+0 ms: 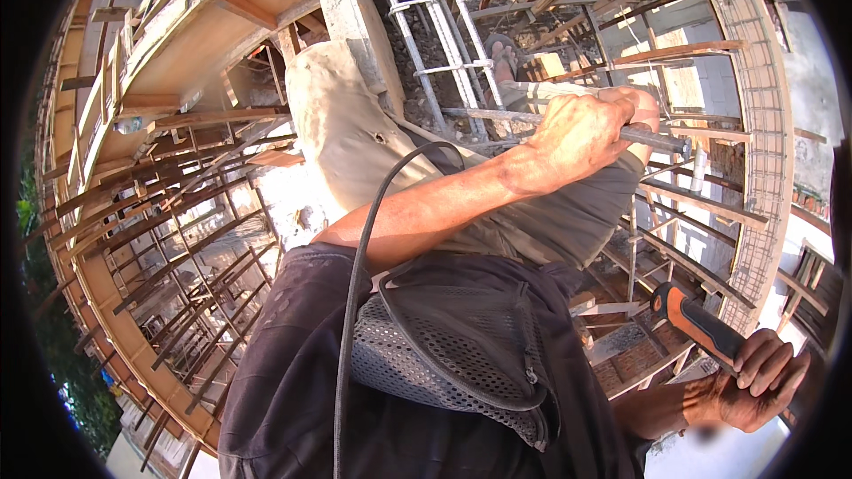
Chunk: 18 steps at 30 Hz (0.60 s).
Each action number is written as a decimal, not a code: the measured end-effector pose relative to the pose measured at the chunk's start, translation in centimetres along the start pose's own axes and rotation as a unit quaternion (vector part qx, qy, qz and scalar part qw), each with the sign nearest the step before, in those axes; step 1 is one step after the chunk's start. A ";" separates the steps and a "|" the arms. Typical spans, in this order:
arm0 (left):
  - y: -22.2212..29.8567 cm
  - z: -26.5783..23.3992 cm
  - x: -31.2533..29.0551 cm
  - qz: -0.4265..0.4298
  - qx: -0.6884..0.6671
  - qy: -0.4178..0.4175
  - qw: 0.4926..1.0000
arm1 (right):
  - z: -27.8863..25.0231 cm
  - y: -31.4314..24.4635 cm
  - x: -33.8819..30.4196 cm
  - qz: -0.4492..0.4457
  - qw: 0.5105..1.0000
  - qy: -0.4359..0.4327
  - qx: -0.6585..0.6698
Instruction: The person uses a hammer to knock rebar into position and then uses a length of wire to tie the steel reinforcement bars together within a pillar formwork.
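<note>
My left hand is closed round a grey metal bar, held across my bent knee. The bar is thick and blunt at its right end, and a narrower length points left toward a tied rebar cage. Whether that end touches the cage I cannot tell. Out at the lower right, my right hand grips a tool with an orange and black handle. The handle's butt points up and left; the tool's head is hidden, so its kind does not show.
A concrete-stained timber runs beside the cage. Curved plywood formwork rises at the left, and another rebar cage curves along the right. Wooden props and crossbars stand below. A black mesh pouch and cable lie at my front.
</note>
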<state>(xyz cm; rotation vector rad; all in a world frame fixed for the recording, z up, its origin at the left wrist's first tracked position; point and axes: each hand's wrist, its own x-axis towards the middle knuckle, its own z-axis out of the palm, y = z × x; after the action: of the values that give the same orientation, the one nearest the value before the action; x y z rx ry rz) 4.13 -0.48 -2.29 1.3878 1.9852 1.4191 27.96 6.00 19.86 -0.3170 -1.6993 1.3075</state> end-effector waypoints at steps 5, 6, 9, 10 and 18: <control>-0.2 0.2 -0.1 0.019 -0.003 0.020 1.000 | 2.2 6.6 -7.0 0.468 0.856 -0.042 -0.214; -0.4 -0.2 -0.4 0.012 0.000 0.017 1.000 | 1.9 6.4 -7.3 0.435 0.878 -0.027 -0.197; -0.7 0.2 -0.8 0.016 0.011 0.014 1.000 | 0.7 4.7 -6.7 0.330 0.931 0.015 -0.158; -0.7 0.0 -0.8 0.008 0.013 0.011 1.000 | 0.4 3.3 -5.5 0.297 0.950 0.011 -0.099; -0.1 -0.1 0.0 0.006 -0.007 0.026 1.000 | 1.7 3.0 -2.8 0.082 0.996 0.009 -0.043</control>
<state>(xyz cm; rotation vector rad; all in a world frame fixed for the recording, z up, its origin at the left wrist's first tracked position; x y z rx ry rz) 3.99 -0.56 -2.31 1.3727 1.9977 1.4856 27.08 4.27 15.85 -0.5278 -1.7464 1.3473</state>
